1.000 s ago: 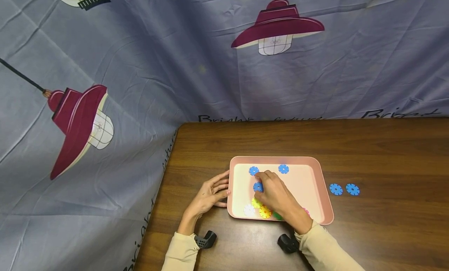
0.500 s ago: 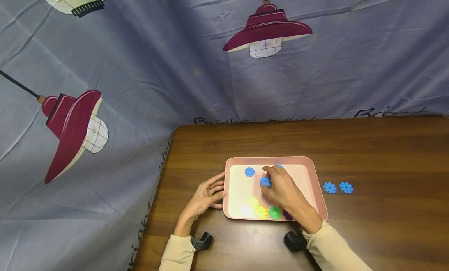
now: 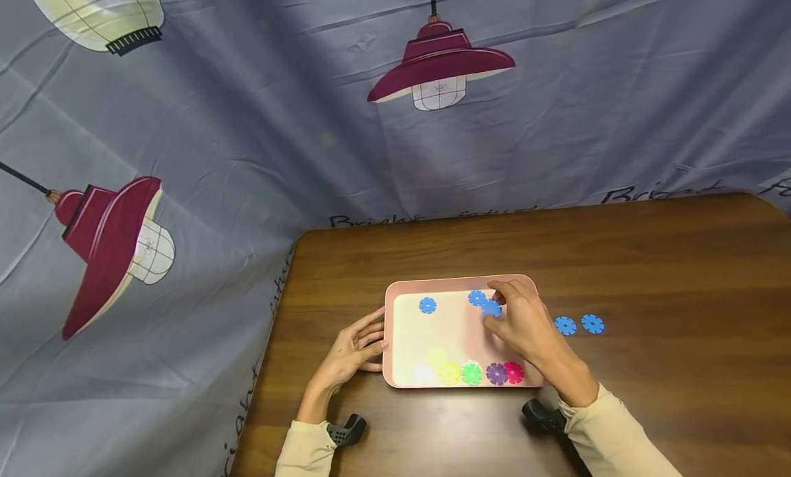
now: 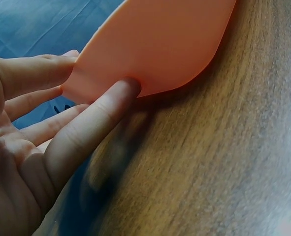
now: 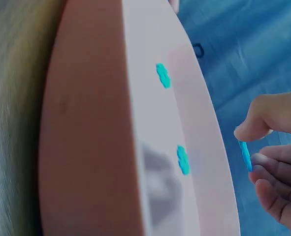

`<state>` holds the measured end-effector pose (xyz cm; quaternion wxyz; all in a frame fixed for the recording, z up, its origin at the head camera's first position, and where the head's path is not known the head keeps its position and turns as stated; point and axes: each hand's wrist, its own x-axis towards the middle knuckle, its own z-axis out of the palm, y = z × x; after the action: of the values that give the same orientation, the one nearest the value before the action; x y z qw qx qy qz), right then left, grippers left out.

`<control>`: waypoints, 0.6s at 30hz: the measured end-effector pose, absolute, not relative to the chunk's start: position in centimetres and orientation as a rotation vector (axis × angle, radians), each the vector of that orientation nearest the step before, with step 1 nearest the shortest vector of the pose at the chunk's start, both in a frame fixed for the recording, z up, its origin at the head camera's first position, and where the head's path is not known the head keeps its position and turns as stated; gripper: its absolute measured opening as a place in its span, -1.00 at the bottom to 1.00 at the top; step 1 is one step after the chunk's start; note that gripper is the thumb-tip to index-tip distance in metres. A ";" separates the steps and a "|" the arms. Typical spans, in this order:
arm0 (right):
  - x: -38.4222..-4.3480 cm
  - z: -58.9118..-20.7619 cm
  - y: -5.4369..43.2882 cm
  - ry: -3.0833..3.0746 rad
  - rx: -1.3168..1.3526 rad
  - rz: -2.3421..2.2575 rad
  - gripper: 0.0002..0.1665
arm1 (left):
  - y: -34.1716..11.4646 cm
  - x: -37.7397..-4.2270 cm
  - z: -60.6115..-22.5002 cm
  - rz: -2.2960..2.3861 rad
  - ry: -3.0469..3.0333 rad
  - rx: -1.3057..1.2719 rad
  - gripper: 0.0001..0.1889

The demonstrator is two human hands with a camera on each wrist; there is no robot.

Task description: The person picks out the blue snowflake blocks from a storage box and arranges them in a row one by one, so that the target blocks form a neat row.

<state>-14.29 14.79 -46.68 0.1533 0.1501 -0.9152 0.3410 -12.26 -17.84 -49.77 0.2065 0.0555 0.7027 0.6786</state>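
Note:
A pink tray (image 3: 432, 336) lies on the table, with several notched plastic snowflake discs in it. Between thumb and fingertips, my right hand (image 3: 528, 326) pinches a blue snowflake disc (image 5: 245, 156) over the tray's right part. In the head view, that disc overlaps another blue disc (image 3: 476, 297); the right wrist view shows it raised above the tray. A third blue disc (image 3: 428, 305) lies at the back left inside. My left hand (image 3: 348, 353) has its fingers extended along the tray's left side, its thumb (image 4: 115, 98) touching the outer wall.
Along the tray's front lie a green disc (image 3: 472, 374), a purple disc (image 3: 496, 374), a pinkish-red disc (image 3: 513, 373) and glare-washed pale and yellow discs (image 3: 450, 373). Two blue discs (image 3: 592, 324) sit on the wooden table (image 3: 667, 271) to the right. A printed curtain (image 3: 259, 120) hangs behind.
My right hand has carried the pinched blue disc rightward across the tray, uncovering the front discs. The left hand stays at the tray's side. The head view has shifted slightly.

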 end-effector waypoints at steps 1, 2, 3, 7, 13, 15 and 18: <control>-14.3 -46.5 15.1 -2.633 0.415 0.981 -0.39 | -17.9 -12.2 -49.8 1.891 1.961 0.147 -0.30; -14.3 -46.4 15.4 -2.640 0.402 0.981 -0.38 | -18.0 -12.2 -49.8 1.890 1.966 0.143 -0.30; -14.2 -46.2 15.7 -2.648 0.387 0.983 -0.38 | -18.0 -12.1 -49.7 1.890 1.968 0.139 -0.30; -14.1 -45.8 16.9 -2.653 0.345 0.964 -0.37 | -18.1 -12.1 -49.8 1.886 1.970 0.137 -0.30; -13.8 -45.4 19.7 -2.612 0.253 0.910 -0.40 | -18.0 -12.1 -50.1 1.873 1.974 0.156 -0.30; -13.7 -45.3 20.9 -2.602 0.229 0.899 -0.41 | -18.0 -12.1 -50.1 1.871 1.974 0.162 -0.30; -13.5 -45.1 22.6 -2.602 0.190 0.889 -0.38 | -17.9 -12.0 -50.0 1.861 1.978 0.172 -0.30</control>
<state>-13.50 22.56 -45.11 0.1917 0.0675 -0.9266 0.3165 -12.01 -17.86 -50.02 0.2085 0.0616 0.7108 0.6689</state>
